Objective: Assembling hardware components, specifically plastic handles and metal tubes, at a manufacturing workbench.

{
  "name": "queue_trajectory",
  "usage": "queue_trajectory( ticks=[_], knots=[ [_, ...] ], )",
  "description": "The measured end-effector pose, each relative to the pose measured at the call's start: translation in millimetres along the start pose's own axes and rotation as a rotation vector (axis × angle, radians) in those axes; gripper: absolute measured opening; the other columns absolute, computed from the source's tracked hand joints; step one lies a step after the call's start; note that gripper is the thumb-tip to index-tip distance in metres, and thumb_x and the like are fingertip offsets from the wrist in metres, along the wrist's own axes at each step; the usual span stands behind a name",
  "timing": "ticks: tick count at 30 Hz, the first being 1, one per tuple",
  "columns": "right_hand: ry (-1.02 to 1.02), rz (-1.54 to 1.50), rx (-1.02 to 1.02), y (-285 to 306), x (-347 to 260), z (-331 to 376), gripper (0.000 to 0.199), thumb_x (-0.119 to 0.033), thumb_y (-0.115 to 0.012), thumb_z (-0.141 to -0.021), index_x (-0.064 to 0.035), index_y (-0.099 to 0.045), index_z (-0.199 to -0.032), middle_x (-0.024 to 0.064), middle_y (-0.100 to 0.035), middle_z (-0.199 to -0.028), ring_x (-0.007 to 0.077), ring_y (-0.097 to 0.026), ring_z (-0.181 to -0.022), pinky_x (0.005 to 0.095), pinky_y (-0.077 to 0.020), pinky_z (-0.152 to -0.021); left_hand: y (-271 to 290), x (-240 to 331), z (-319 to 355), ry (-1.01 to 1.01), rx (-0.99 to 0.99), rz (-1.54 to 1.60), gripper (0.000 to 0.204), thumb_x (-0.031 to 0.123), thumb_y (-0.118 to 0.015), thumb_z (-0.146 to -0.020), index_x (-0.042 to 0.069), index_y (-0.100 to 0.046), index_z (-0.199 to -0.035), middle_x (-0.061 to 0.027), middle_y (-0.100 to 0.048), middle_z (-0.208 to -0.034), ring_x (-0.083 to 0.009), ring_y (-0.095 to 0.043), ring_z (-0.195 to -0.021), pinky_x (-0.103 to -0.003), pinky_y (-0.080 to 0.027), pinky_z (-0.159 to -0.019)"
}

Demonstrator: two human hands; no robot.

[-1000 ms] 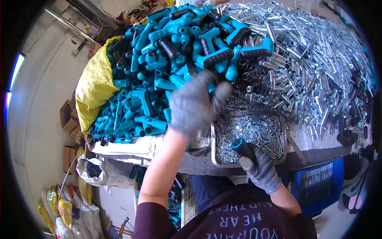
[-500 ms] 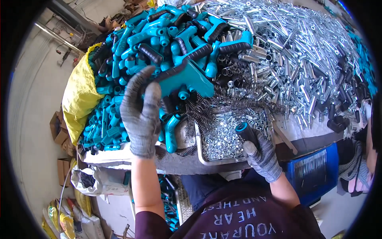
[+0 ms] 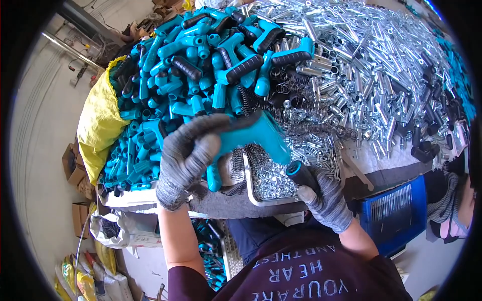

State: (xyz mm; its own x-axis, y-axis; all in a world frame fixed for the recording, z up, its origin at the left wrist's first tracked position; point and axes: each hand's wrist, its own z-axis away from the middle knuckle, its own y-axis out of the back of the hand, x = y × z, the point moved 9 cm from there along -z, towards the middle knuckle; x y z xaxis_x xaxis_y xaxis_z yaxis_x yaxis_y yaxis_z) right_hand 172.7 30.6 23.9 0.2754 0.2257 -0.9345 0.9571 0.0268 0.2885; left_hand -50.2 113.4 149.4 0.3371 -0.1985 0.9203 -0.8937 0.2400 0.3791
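Note:
My left hand (image 3: 187, 163), in a grey knit glove, is closed around the black-gripped end of a teal pistol-shaped plastic housing (image 3: 258, 138). The housing's free end points right and down, over the metal tray. In my gloved right hand (image 3: 329, 203) is a short black tube (image 3: 303, 178) with a teal ring at its open end. That end faces up and left, close beside the housing's tip; whether they touch I cannot tell. Beneath them lies a metal tray (image 3: 249, 188) of small shiny metal pieces, with dark coil springs (image 3: 253, 150) piled along its far left side.
Teal and black housings (image 3: 186, 67) are heaped at the back left, beside a yellow woven sack (image 3: 95, 128). Silvery metal tubes and rods (image 3: 371, 75) cover the right. A flat metal strip (image 3: 357, 173) lies near the front edge. A blue crate (image 3: 394, 213) stands below at right.
My left hand has brought the housing down and right, turning its free end toward the black tube. My right hand has shifted slightly left and down, still gripping the tube.

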Motion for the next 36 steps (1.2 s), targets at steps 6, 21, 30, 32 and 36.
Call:
queue_trajectory(
  ticks=[6,21,30,32,36],
  knots=[
    [0.013,0.157,0.005,-6,-4,2,0.055,-0.051,-0.062,-0.092,0.0011,-0.061,-0.111,0.0194,-0.067,-0.083,0.0356,-0.067,-0.074,0.0414,-0.0518,-0.068,-27,10,2,0.051,-0.342,-0.428,0.051,0.033,-0.061,-0.096,0.002,-0.054,-0.136,-0.0140,-0.070,-0.098,-0.0144,-0.066,-0.077,-0.033,-0.052,-0.073],
    [-0.744,-0.998,-0.724,-61,3,43,0.084,-0.074,-0.059,-0.080,-0.0006,-0.053,-0.121,0.0008,-0.052,-0.062,0.0082,-0.046,-0.038,0.0219,-0.0388,-0.035,-63,18,-15,-0.589,-0.093,-0.476,0.036,0.043,-0.069,-0.084,0.010,-0.064,-0.094,-0.0199,-0.060,-0.118,-0.0383,-0.053,-0.117,-0.049,-0.040,-0.100],
    [-0.767,-1.354,-0.854,-81,-12,50,0.086,-0.074,-0.063,-0.078,0.0033,-0.053,-0.116,0.0019,-0.047,-0.053,0.0098,-0.043,-0.033,0.0230,-0.0356,-0.029,-104,-11,-17,-0.311,-0.117,1.240,0.059,0.051,-0.073,-0.072,0.009,-0.054,-0.108,-0.0160,-0.042,-0.139,-0.0334,-0.050,-0.121,-0.046,-0.043,-0.099],
    [-0.763,-1.318,-0.860,-78,-6,51,0.086,-0.073,-0.063,-0.078,0.0034,-0.053,-0.116,0.0019,-0.048,-0.054,0.0100,-0.044,-0.033,0.0233,-0.0366,-0.029,-101,-4,-18,-0.306,-0.238,1.256,0.077,0.073,-0.056,-0.071,0.009,-0.057,-0.114,-0.0152,-0.051,-0.117,-0.0341,-0.049,-0.111,-0.053,-0.032,-0.104],
    [-0.767,-1.162,-0.721,-49,20,44,0.089,-0.071,-0.062,-0.081,0.0057,-0.049,-0.123,0.0024,-0.051,-0.057,0.0094,-0.047,-0.036,0.0215,-0.0377,-0.029,-60,16,-13,-0.471,-0.330,0.934,0.087,0.084,-0.044,-0.079,0.003,-0.060,-0.106,-0.0189,-0.063,-0.101,-0.0337,-0.055,-0.104,-0.048,-0.036,-0.100]
  ],
)
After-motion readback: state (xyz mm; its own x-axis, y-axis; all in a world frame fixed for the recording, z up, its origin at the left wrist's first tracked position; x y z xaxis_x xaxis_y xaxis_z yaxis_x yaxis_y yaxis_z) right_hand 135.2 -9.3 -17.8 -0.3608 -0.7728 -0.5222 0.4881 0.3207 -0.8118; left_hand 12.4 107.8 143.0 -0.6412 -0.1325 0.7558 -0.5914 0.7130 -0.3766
